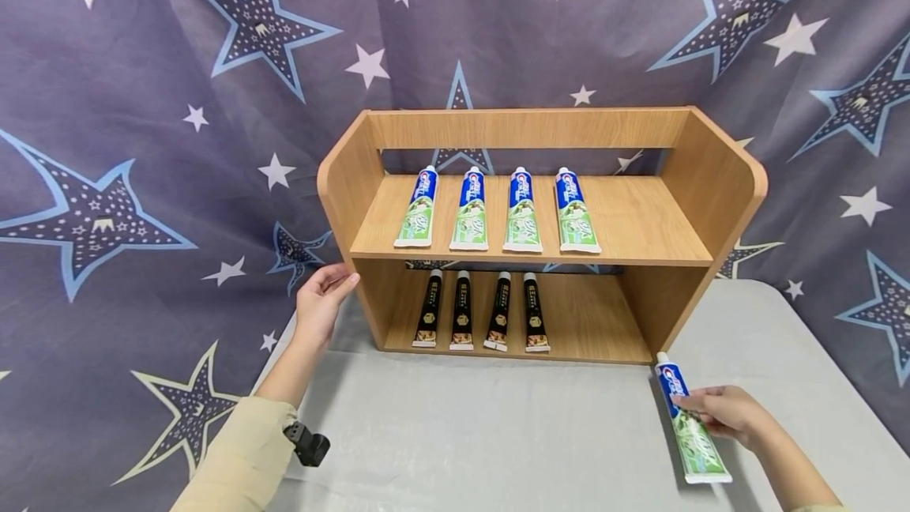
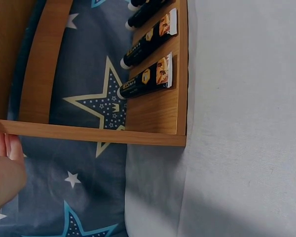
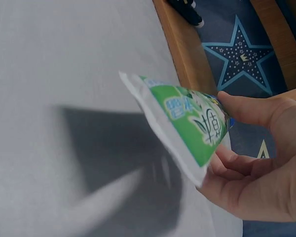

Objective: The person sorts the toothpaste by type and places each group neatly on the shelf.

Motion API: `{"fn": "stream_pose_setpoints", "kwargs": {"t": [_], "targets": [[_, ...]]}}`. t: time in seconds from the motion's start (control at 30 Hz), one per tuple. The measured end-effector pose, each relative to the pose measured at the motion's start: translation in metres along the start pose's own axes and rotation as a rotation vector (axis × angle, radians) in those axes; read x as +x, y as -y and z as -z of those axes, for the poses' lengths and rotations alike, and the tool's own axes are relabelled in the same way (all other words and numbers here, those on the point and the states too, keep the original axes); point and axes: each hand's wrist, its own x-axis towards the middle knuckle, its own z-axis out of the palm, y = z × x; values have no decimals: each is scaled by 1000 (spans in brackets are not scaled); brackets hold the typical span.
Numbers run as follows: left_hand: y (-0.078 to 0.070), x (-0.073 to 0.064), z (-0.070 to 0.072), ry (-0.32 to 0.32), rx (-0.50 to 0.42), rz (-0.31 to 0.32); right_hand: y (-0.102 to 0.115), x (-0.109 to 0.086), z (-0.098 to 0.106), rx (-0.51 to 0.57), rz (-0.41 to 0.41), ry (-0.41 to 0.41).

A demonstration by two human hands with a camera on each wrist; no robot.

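Note:
My right hand (image 1: 725, 416) grips a blue, green and white toothpaste tube (image 1: 693, 437) in front of the shelf's right end. The tube's capped end points toward the shelf, and its flat crimped end faces the right wrist camera. At the left, my left hand (image 1: 323, 303) holds the front edge of the side panel of a two-tier wooden shelf (image 1: 640, 259); part of this hand is cut off in the left wrist view. Several matching toothpaste tubes (image 1: 522, 216) lie in a row on the upper tier. Black toothpaste tubes (image 1: 462, 314) line the lower tier.
The shelf stands on a table with a light grey cover (image 1: 498, 433). Behind it hangs a dark curtain (image 1: 235, 141) with a star pattern. A small black device (image 1: 307, 444) is on the left wrist.

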Motion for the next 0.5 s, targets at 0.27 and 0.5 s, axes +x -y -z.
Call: {"fn": "stream_pose_setpoints", "kwargs": {"t": [0.27, 0.5], "targets": [[-1, -1, -1, -4, 48, -7, 6, -1, -1, 63, 42, 79], [-2, -2, -1, -9, 54, -1, 14, -2, 1, 166, 70, 169]]}}
